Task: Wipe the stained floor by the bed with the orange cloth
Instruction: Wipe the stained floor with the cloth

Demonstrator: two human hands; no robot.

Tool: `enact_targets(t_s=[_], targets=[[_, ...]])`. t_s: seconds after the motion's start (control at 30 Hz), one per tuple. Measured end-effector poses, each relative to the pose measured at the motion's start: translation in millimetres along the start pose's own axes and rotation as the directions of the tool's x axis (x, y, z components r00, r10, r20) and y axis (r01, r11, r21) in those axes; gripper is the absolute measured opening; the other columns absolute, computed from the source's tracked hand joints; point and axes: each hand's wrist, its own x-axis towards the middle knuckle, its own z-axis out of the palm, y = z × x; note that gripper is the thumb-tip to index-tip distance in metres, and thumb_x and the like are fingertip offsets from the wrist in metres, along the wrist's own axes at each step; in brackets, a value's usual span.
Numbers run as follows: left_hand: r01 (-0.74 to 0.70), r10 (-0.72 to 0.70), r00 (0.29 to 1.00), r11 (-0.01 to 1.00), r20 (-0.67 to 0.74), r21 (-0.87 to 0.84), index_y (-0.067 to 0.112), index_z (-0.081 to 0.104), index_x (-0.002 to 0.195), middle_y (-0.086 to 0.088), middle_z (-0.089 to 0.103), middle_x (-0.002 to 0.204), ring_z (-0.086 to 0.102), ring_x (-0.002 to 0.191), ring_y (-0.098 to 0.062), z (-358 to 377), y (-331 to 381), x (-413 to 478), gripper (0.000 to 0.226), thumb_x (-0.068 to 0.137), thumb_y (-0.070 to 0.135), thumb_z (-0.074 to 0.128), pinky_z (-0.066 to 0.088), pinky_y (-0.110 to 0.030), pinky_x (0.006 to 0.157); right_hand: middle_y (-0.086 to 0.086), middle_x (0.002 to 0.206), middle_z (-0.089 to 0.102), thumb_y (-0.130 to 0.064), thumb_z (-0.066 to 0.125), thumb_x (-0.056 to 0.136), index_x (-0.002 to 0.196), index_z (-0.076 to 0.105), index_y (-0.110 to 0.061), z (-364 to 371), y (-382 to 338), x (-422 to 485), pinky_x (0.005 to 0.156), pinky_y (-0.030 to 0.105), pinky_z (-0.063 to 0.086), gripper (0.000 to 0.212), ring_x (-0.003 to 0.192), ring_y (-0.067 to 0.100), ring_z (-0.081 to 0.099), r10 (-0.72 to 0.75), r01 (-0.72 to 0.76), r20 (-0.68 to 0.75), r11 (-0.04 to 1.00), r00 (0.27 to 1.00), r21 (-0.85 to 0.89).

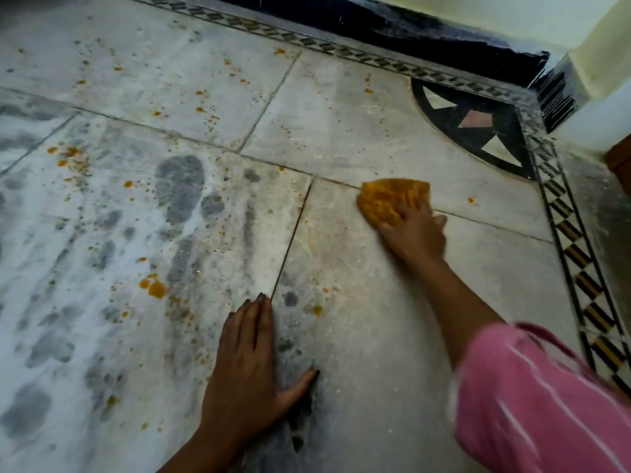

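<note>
Person crouched low over pale marble floor [358, 131]. Right hand [415, 233] reaches forward and lies on top of the orange cloth [386, 203], fingers close together over the fabric and pressing it down; the hand is a bit blurred. The cloth is bunched and sits on the floor across a tile joint, near the dark fan-shaped corner inlay [478, 128] but apart from it. Left hand [246, 367] is flat on the floor, closer in, fingers straight and pressed together, thumb splayed out to the side, holding nothing. Orange stains [155, 288] are spattered over the tiles, mostly left of the cloth, with one small spot to its right. Grey damp patches [181, 186] show on the left tiles. A patterned border strip [577, 254] runs along the right side and the far edge, with black skirting [409, 25] behind it. Pink striped sleeve [532, 404] covers the right upper arm.
</note>
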Motion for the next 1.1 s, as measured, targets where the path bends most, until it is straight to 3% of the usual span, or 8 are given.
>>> enact_targets(t_s=[0.13,0.3,0.43,0.53,0.7,0.83,1.0,1.1], targets=[[0.018,-0.018,1.0,1.0,0.026,-0.014,-0.005,0.032,0.14,-0.021,0.039,0.143,0.032,0.129,-0.032,0,-1,0,0.102,0.076,0.073,0.041,0.013,-0.036,0.112,-0.001,0.155,0.015,-0.051,0.056,0.084,0.136,0.041,-0.04,19,-71,-14,0.1,0.046,0.035,0.056,0.132,0.041,0.02,-0.241,0.244,0.165,0.97,0.956,0.005],[0.049,-0.048,0.999,0.998,0.014,-0.046,-0.004,0.033,0.141,-0.019,0.04,0.143,0.033,0.129,-0.029,1,-6,-3,0.106,0.073,0.077,0.041,0.012,-0.032,0.112,0.001,0.142,0.044,-0.055,0.056,0.069,0.124,0.052,-0.049,7,-3,-112,0.066,0.033,0.048,0.056,0.105,0.035,0.047,-0.59,0.588,0.107,0.807,0.8,0.051],[0.03,-0.03,1.0,0.999,-0.009,-0.028,-0.006,0.034,0.139,-0.022,0.044,0.138,0.034,0.126,-0.031,1,-2,0,0.104,0.074,0.075,0.042,0.019,-0.038,0.109,-0.002,0.146,0.039,-0.051,0.062,0.074,0.125,0.053,-0.044,-15,49,-79,0.08,0.036,0.044,0.053,0.113,0.03,0.041,-0.246,0.249,0.059,0.967,0.968,-0.055],[0.026,-0.026,1.0,0.999,-0.007,-0.019,-0.006,0.033,0.14,-0.022,0.043,0.138,0.033,0.127,-0.032,-1,-1,0,0.104,0.075,0.075,0.041,0.022,-0.041,0.107,-0.001,0.15,0.029,-0.049,0.06,0.081,0.13,0.05,-0.04,2,-2,-42,0.09,0.038,0.04,0.052,0.122,0.035,0.032,-0.061,0.06,-0.011,0.997,0.998,-0.048],[0.05,-0.05,0.998,0.999,0.037,-0.021,-0.004,0.033,0.139,-0.022,0.044,0.138,0.035,0.127,-0.031,-6,0,-1,0.104,0.075,0.077,0.038,0.019,-0.038,0.108,-0.004,0.153,0.021,-0.052,0.057,0.081,0.135,0.041,-0.044,27,-59,-98,0.091,0.038,0.041,0.057,0.12,0.03,0.03,-0.303,0.304,0.105,0.953,0.947,0.011],[0.065,-0.062,0.995,0.997,0.073,-0.04,-0.002,0.034,0.14,-0.02,0.044,0.14,0.045,0.127,-0.033,-11,-6,-9,0.103,0.076,0.078,0.038,0.017,-0.033,0.109,0.0,0.14,0.047,-0.056,0.053,0.068,0.123,0.054,-0.047,3,9,-172,0.068,0.031,0.049,0.056,0.099,0.031,0.05,-0.492,0.495,0.084,0.869,0.866,-0.015],[0.003,-0.002,0.995,1.0,0.103,-0.005,-0.005,0.04,0.137,-0.02,0.045,0.14,0.046,0.126,-0.031,-17,-19,-36,0.098,0.078,0.074,0.039,0.023,-0.035,0.107,-0.001,0.151,0.028,-0.045,0.064,0.078,0.131,0.051,-0.036,-20,59,-143,0.089,0.041,0.041,0.055,0.12,0.036,0.033,-0.005,0.007,0.027,0.996,1.0,-0.094],[-0.027,0.025,0.994,0.999,0.109,0.019,-0.004,0.042,0.136,-0.019,0.046,0.139,0.047,0.125,-0.029,-21,-23,-43,0.096,0.08,0.074,0.034,0.023,-0.033,0.107,0.002,0.155,0.015,-0.047,0.058,0.085,0.137,0.043,-0.036,-5,-2,-111,0.099,0.048,0.036,0.056,0.13,0.043,0.023,0.028,-0.025,0.05,0.998,0.998,-0.062]])
